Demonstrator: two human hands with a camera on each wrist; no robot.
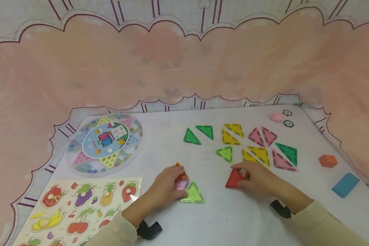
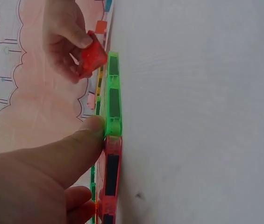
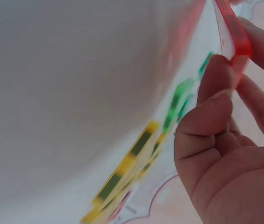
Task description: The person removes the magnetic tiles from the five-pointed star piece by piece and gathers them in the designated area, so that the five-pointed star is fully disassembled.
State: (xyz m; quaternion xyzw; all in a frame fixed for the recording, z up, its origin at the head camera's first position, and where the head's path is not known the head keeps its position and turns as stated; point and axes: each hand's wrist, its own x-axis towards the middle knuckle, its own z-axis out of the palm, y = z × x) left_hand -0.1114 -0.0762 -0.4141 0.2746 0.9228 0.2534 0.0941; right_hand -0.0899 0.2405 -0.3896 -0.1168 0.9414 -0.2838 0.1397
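Note:
My left hand (image 1: 164,188) grips a group of joined translucent magnetic tiles low over the white table, its thumb at the seam between pieces. In that group an orange tile (image 1: 184,177) sits at the far tip, a pink tile (image 1: 180,185) in the middle and a lime triangle tile (image 1: 195,194) at the right. The fingertips partly cover the orange and pink tiles. To the right, my right hand (image 1: 259,178) pinches a red triangle tile (image 1: 234,179) between thumb and fingers. The right wrist view shows the red tile (image 3: 237,35) held by its edges.
Beyond the right hand lie several loose triangle tiles: green (image 1: 191,137), lime (image 1: 225,154), yellow (image 1: 233,130) and pink (image 1: 283,160). A round game box (image 1: 75,150) and a fruit puzzle board (image 1: 66,188) lie left. Orange (image 1: 327,161) and blue blocks (image 1: 345,185) sit right.

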